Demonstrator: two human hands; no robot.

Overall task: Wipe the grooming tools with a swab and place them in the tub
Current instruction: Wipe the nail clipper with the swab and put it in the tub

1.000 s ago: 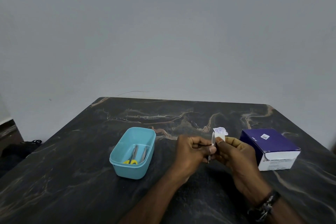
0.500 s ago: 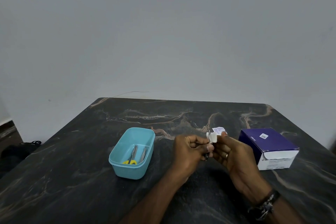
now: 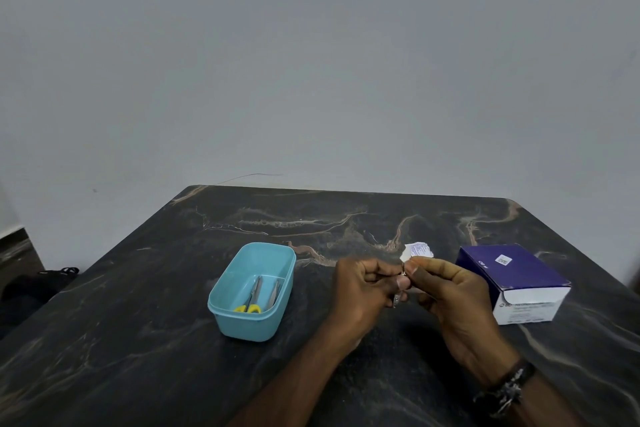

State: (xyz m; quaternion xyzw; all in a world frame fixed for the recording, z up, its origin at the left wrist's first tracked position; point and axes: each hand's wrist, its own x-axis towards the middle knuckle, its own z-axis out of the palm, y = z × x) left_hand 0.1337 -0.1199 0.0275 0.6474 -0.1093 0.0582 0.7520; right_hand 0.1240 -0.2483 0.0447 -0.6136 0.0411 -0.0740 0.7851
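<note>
Dark marbled table (image 3: 346, 218) against a plain grey wall (image 3: 311, 62); both hands raised just above the tabletop, near its middle, fingertips meeting; left hand (image 3: 363, 291) curled round a small metal grooming tool (image 3: 398, 298), thumb over it, so that only a short bright length shows below the thumb and a tip above it; which kind of tool it is cannot be told; right hand (image 3: 450, 295) pinching a white swab (image 3: 417, 250) against the upper end of the tool, thumb and forefinger closed on it, the printed wrapper or pad sticking up above the knuckles; other fingers of the right hand folded loosely beneath; dark beaded wristband (image 3: 509, 388) on the right wrist; light blue tub (image 3: 221, 302) stands on the table to the left of the hands, apart from them, open at the top; inside it lie scissors (image 3: 252, 298) with yellow handles toward the near wall, blades pointing away, and beside them on the right a slim metal tool (image 3: 273, 295), possibly tweezers, too small to be sure; blue and white box (image 3: 512, 281) rests on the table to the right of the right hand, near but not touching; a dark bundle (image 3: 34, 291) on the floor at far left, below the table edge.
</note>
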